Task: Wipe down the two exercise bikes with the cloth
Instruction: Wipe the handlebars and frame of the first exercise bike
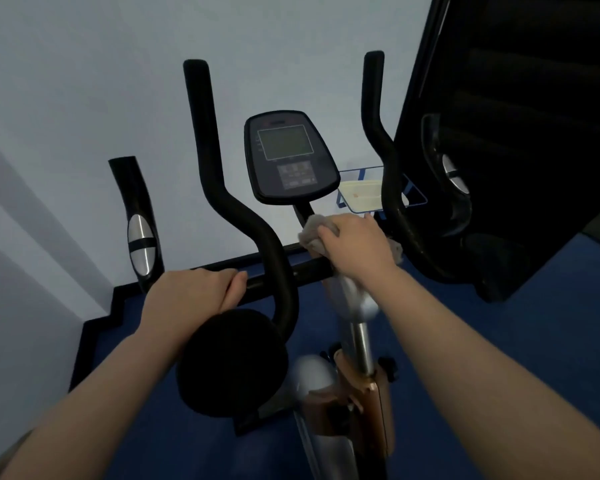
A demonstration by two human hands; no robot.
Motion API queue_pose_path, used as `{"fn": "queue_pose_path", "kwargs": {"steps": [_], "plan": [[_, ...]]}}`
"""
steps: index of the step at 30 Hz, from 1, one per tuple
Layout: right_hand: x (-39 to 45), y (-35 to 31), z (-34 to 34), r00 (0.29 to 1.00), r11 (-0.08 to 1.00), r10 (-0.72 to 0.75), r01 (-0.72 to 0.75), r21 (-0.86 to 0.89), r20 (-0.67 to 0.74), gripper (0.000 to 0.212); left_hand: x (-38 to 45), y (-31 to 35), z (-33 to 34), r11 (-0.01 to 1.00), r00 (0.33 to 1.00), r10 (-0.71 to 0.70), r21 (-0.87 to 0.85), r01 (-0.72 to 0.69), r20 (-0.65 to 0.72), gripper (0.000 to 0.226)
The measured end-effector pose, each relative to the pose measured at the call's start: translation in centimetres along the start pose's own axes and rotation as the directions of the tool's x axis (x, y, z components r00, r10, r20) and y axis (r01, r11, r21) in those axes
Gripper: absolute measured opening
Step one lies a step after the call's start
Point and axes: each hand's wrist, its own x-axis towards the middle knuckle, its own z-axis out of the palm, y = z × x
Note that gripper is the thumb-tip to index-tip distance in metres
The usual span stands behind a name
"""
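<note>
Two hands on the exercise bike (362, 344): my right hand (355, 244) grips the cloth (310, 230) under the console (290, 157); left hand (194, 294) curled round the handlebar (305, 268).

The picture is dim and cool, with a bluish cast over the pale wall (84, 81). Soft diagonal bands of shadow cross the wall at 9 o'clock, with no hard edges. The dark machine (520, 133) at 2 o'clock is nearly black, its detail lost. A faint sheen sits on the console screen (283, 142) and on the silver grip plate (140, 244) at 9 o'clock. The silver post (359, 327) below centre and the pale bike frame (314, 375) at 6 o'clock are smeared by blur. Wide-angle bending curves the handlebar uprights (201, 133) and stretches both forearms toward the lower corners. Overall sharpness is soft, with compression haze.
</note>
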Motion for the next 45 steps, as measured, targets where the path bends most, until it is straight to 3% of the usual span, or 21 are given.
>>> {"fn": "queue_pose_path", "kwargs": {"steps": [4, 6, 8, 12, 14, 16, 19, 21, 25, 29, 33, 36, 45], "plan": [[-6.0, 0.5, 2.2, 0.935, 0.988, -0.152, 0.155, -0.016, -0.320, 0.033, 0.0, -0.2, 0.2, 1.000, 0.998, -0.008, 0.021, 0.007, 0.055, 0.031], [-7.2, 1.1, 2.7, 0.908, 0.976, -0.199, 0.217, 0.008, -0.368, 0.038, 0.0, -0.2, 0.5, 0.999, 0.997, 0.012, 0.032, -0.014, 0.071, 0.031], [-5.0, 1.0, 2.3, 0.933, 0.983, -0.175, 0.185, 0.000, -0.313, 0.028, 0.0, -0.3, 0.4, 0.999, 0.997, 0.025, 0.033, -0.027, 0.071, 0.032], [0.4, -0.4, 0.5, 0.999, 0.999, 0.046, -0.046, 0.013, -0.001, 0.028, -0.1, -0.3, -0.1, 0.999, 0.990, 0.026, 0.018, -0.029, 0.136, 0.031], [0.5, -0.5, 0.2, 0.996, 0.996, 0.083, -0.083, 0.034, 0.024, 0.029, -0.1, -0.2, -0.3, 1.000, 0.988, -0.003, 0.023, -0.001, 0.156, 0.029], [-1.7, 0.1, 1.1, 0.991, 1.000, -0.007, 0.007, -0.005, -0.133, 0.026, -0.1, -0.2, -0.4, 1.000, 0.991, -0.020, 0.025, 0.016, 0.135, 0.029], [-6.2, 0.8, 2.6, 0.913, 0.983, -0.182, 0.177, -0.047, -0.365, 0.032, -0.1, -0.2, -0.4, 1.000, 0.995, -0.014, 0.010, 0.013, 0.100, 0.032], [-5.9, 1.5, 2.0, 0.924, 0.976, -0.210, 0.216, -0.017, -0.320, 0.037, -0.2, -0.1, -0.5, 0.999, 0.995, -0.030, -0.009, 0.031, 0.093, 0.041], [-2.4, 1.6, 0.6, 0.990, 0.995, -0.040, 0.052, 0.087, -0.138, 0.033, -0.2, 0.1, -0.3, 0.996, 0.991, -0.082, -0.011, 0.083, 0.105, 0.042], [-1.2, 0.5, 0.8, 0.991, 0.989, 0.053, -0.070, -0.133, -0.127, 0.036, -0.1, 0.0, 0.0, 0.990, 0.984, -0.135, -0.018, 0.138, 0.120, 0.051], [-3.7, -0.5, 2.3, 0.958, 0.964, -0.117, 0.047, -0.260, -0.262, 0.034, -0.2, 0.0, -0.2, 0.991, 0.985, -0.134, -0.009, 0.136, 0.112, 0.049], [-3.4, -0.2, 2.1, 0.957, 0.944, -0.190, 0.118, -0.308, -0.217, 0.035, -0.1, 0.1, -0.3, 0.991, 0.983, -0.133, -0.012, 0.135, 0.124, 0.049], [0.6, -0.5, 0.5, 0.998, 0.995, 0.021, -0.014, -0.098, 0.066, 0.031, 0.0, 0.1, -0.4, 0.985, 0.973, -0.161, -0.032, 0.169, 0.166, 0.053]]}}
